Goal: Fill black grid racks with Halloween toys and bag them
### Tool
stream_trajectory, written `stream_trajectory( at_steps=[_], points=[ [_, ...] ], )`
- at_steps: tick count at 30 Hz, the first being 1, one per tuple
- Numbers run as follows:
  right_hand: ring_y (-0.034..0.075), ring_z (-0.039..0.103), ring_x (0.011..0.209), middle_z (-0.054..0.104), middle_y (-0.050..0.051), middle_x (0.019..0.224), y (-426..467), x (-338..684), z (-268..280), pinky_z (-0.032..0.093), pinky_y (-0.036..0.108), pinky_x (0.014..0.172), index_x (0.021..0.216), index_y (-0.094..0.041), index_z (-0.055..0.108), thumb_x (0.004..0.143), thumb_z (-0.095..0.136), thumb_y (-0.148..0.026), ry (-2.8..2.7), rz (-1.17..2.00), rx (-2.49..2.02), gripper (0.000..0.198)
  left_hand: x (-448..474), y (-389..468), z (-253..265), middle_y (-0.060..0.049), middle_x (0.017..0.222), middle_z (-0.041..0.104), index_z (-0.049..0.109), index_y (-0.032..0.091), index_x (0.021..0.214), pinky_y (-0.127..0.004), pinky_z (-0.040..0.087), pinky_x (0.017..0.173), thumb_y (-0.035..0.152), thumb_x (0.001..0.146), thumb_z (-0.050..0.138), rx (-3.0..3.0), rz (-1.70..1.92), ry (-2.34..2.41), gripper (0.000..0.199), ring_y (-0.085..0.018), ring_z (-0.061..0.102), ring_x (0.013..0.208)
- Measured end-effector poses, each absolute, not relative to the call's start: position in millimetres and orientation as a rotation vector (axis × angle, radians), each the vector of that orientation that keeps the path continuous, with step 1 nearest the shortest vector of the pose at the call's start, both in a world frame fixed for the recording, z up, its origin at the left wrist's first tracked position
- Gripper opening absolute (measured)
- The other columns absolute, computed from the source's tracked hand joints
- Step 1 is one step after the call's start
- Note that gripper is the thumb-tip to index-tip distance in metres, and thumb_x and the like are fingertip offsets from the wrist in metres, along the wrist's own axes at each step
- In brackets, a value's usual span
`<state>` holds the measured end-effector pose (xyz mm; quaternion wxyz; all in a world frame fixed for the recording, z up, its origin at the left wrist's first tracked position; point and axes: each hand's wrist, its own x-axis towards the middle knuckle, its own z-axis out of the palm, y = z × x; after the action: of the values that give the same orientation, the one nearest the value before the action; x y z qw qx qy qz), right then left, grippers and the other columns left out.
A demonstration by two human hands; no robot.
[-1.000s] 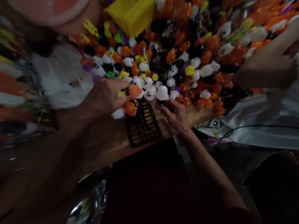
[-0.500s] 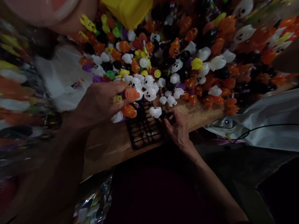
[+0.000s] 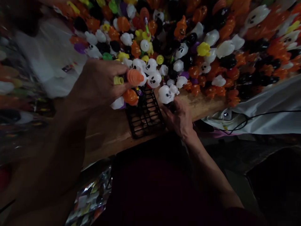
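My left hand (image 3: 101,81) is closed around an orange ridged plastic toy piece (image 3: 135,77), with a small yellow cap (image 3: 118,80) beside its fingers. Just below those fingers is a rounder orange toy (image 3: 130,97). My right hand (image 3: 180,117) is closed on the dark lower end of a white skull-faced toy (image 3: 166,94), whose head points up and away from me. Several white skull-faced toys (image 3: 154,79) cluster between the two hands. Under them lies a black plastic grid (image 3: 145,121) with rows of openings.
A large heap of orange, white, black and yellow toys (image 3: 202,50) covers the far side of the wooden table (image 3: 108,135). A white plastic bag (image 3: 51,56) lies at left. A clear bag of toys (image 3: 91,197) sits below the edge. A black cable (image 3: 244,121) runs at right.
My right hand has turned the white skull-faced toy from lying sideways to head-up. My left hand keeps its hold. The whole view has shifted slightly.
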<state>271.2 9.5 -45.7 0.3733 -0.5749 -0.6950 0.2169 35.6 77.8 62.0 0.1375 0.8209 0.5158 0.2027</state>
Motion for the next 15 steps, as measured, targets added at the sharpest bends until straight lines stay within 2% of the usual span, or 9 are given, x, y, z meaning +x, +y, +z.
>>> stream_trajectory(
  at_steps=[3,7,10,15],
  points=[
    [0.019,0.055,0.076,0.061,0.006,0.088,12,261,-44,0.052,0.036,0.073,0.09,-0.021,0.055,0.088,0.056,-0.022,-1.795,0.554,-1.441,0.002,34,75,65,-0.005,0.092,0.069,0.071,0.015,0.093,-0.03,0.047,0.082,0.042,0.095,0.053,2.505,0.518,1.455,0.033,-0.019,0.065,0.089],
    [0.018,0.056,0.077,0.062,0.004,0.086,12,255,-45,0.055,0.038,0.077,0.093,-0.021,0.056,0.086,0.052,-0.018,-1.815,0.613,-1.412,0.009,31,74,68,-0.009,0.097,0.07,0.071,0.013,0.099,-0.032,0.047,0.081,0.05,0.102,0.039,2.598,0.475,1.451,0.049,-0.022,0.066,0.093],
    [0.016,0.055,0.073,0.062,0.002,0.082,17,248,-50,0.054,0.033,0.072,0.088,-0.022,0.058,0.091,0.053,-0.024,-1.727,0.666,-1.39,0.006,31,75,68,-0.009,0.102,0.071,0.072,0.013,0.103,-0.034,0.047,0.083,0.048,0.103,0.04,2.652,0.495,1.339,0.047,-0.025,0.068,0.1],
    [0.015,0.056,0.07,0.062,-0.001,0.075,25,225,-64,0.051,0.029,0.067,0.084,-0.021,0.065,0.093,0.061,-0.039,-1.497,0.795,-1.354,0.021,32,73,69,-0.006,0.111,0.072,0.071,0.018,0.112,-0.032,0.048,0.091,0.038,0.102,0.042,2.697,0.415,1.318,0.037,-0.024,0.067,0.109]
  ],
)
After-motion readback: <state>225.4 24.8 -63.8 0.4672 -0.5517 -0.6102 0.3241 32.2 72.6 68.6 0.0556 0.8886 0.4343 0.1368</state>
